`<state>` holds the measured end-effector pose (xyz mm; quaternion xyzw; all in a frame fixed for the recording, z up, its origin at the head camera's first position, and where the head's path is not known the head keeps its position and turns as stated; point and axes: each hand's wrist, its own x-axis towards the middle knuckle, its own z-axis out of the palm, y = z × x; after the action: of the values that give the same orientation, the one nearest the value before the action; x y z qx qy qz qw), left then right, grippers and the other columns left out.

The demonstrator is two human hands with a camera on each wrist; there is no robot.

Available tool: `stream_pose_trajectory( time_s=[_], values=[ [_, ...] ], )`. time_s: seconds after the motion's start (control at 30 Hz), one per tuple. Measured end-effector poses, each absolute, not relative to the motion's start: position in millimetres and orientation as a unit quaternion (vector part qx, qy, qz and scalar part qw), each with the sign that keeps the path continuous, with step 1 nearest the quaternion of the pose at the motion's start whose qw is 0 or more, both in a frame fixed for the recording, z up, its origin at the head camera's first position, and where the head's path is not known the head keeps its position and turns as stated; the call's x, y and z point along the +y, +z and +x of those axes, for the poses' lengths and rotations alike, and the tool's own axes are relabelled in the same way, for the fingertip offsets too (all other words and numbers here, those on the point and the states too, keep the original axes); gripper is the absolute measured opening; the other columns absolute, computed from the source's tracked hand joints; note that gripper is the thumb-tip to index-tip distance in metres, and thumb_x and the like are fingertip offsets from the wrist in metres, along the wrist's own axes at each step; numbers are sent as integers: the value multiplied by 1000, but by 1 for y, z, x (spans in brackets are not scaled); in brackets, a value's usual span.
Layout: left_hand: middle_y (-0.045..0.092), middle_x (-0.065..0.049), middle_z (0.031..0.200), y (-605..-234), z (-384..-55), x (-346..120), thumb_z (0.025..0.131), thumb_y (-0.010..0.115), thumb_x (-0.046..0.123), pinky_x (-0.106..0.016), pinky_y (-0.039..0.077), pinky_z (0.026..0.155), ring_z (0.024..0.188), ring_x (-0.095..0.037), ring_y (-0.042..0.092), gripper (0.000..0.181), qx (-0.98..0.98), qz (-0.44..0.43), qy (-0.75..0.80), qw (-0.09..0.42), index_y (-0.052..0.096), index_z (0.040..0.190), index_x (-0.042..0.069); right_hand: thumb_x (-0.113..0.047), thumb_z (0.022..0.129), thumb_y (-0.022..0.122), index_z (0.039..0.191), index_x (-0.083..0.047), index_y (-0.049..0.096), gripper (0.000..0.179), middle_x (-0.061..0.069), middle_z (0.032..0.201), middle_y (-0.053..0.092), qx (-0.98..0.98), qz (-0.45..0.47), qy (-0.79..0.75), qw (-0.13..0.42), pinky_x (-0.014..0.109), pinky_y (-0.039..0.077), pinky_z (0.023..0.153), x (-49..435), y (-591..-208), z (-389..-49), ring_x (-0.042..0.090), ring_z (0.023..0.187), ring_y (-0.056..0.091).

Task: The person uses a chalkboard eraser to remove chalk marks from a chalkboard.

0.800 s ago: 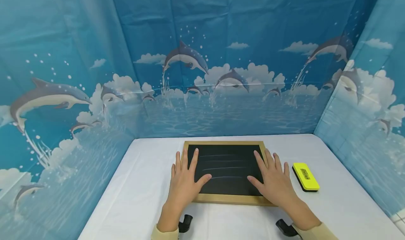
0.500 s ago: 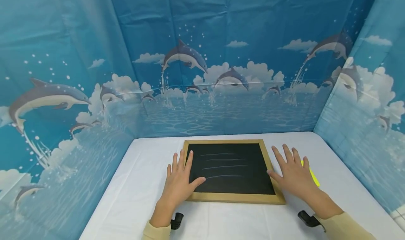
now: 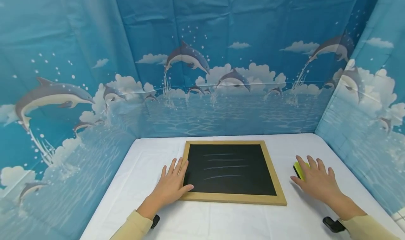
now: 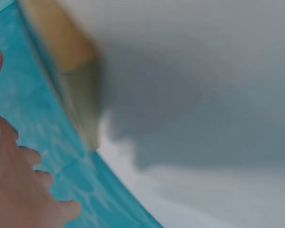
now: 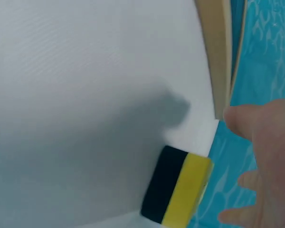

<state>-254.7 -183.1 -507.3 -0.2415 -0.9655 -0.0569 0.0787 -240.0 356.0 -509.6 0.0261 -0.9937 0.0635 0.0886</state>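
While both hands are well apart with fingers extended, a framed chalkboard [image 3: 227, 169] lies flat between them on a white cloth [image 3: 246, 220]. Its frame is pale wood, and four thin chalk lines cross its dark face, one above another. The left hand [image 3: 169, 183], palm down, is at the board's left edge, its thumb and some fingertips overlapping the frame in the head view; the left wrist view is blurred, so whether they touch it cannot be told. The right hand [image 3: 316, 182] hovers over a yellow and black eraser [image 5: 177, 187], hiding much of it from the head view, its thumb apart from it. The eraser lies dark side down on the cloth, to the right of the board and apart from it. Behind hangs a blue curtain [image 3: 209, 117] printed with dolphins and clouds.
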Motion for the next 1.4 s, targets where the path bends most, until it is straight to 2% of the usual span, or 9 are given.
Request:
stream_pose_trajectory(
  time_s=[0.17, 0.3, 0.47, 0.6, 0.73, 0.97, 1.17, 1.27, 1.4],
  values=[
    [0, -9, 169, -518, -255, -200, 97, 38, 72, -68, 11, 114, 154, -32, -3, 93, -964, -261, -2, 51, 8, 163, 14, -58, 88, 68, 150, -1, 35, 90, 39, 141, 33, -994, 26, 58, 85, 83, 20, 93, 362, -520, -243, 62, 126, 26],
    [6, -13, 168, -522, -257, -205, 97, 35, 73, -68, 9, 114, 154, -33, 0, 95, -964, -261, 0, 48, 12, 162, 7, -57, 89, 67, 148, 0, 36, 88, 38, 138, 36, -994, 27, 55, 92, 83, 23, 90, 365, -522, -247, 61, 123, 31],
    [3, -12, 169, -530, -259, -202, 97, 28, 76, -67, 6, 115, 154, -32, 0, 97, -968, -249, -9, 25, 8, 162, 7, -55, 89, 68, 146, 4, 37, 88, 39, 132, 42, -995, 19, 49, 88, 80, 32, 84, 368, -520, -246, 61, 115, 39],
    [3, -10, 169, -533, -256, -199, 97, 27, 75, -66, 4, 115, 154, -31, -2, 96, -969, -244, -31, 0, 8, 162, 6, -54, 89, 69, 143, 10, 38, 89, 40, 121, 45, -995, 4, 59, 75, 73, 40, 74, 369, -521, -246, 58, 103, 45],
    [3, -10, 169, -531, -253, -197, 98, 27, 74, -66, 3, 115, 154, -31, -2, 95, -969, -241, -44, -13, 7, 162, 7, -49, 90, 70, 140, 15, 40, 87, 39, 111, 48, -994, 2, 66, 85, 66, 44, 67, 369, -524, -247, 53, 93, 48],
    [3, -12, 168, -529, -253, -196, 96, 26, 77, -66, 5, 115, 154, -31, -1, 99, -973, -225, -48, -11, 9, 162, 5, -43, 89, 71, 134, 21, 45, 82, 43, 113, 48, -990, -7, 72, 121, 65, 45, 64, 366, -522, -247, 56, 93, 50],
    [4, -18, 167, -533, -250, -195, 96, 30, 77, -68, 10, 114, 153, -36, 1, 102, -973, -219, -64, -9, 13, 160, 0, -35, 85, 77, 137, 21, 41, 85, 43, 115, 46, -990, -39, 90, 101, 65, 46, 69, 364, -517, -243, 54, 93, 49],
    [7, -17, 167, -534, -247, -194, 96, 32, 75, -69, 12, 113, 153, -37, 4, 99, -971, -224, -79, -12, 15, 160, 1, -29, 83, 79, 140, 20, 38, 85, 43, 119, 44, -989, -54, 104, 93, 67, 47, 73, 364, -516, -240, 56, 97, 48],
    [7, -15, 168, -531, -246, -190, 96, 28, 77, -69, 15, 113, 154, -35, 4, 99, -971, -225, -78, -20, 16, 161, 2, -24, 83, 78, 144, 16, 37, 83, 42, 121, 45, -986, -49, 123, 99, 69, 46, 71, 364, -512, -235, 57, 100, 47]
  ],
)
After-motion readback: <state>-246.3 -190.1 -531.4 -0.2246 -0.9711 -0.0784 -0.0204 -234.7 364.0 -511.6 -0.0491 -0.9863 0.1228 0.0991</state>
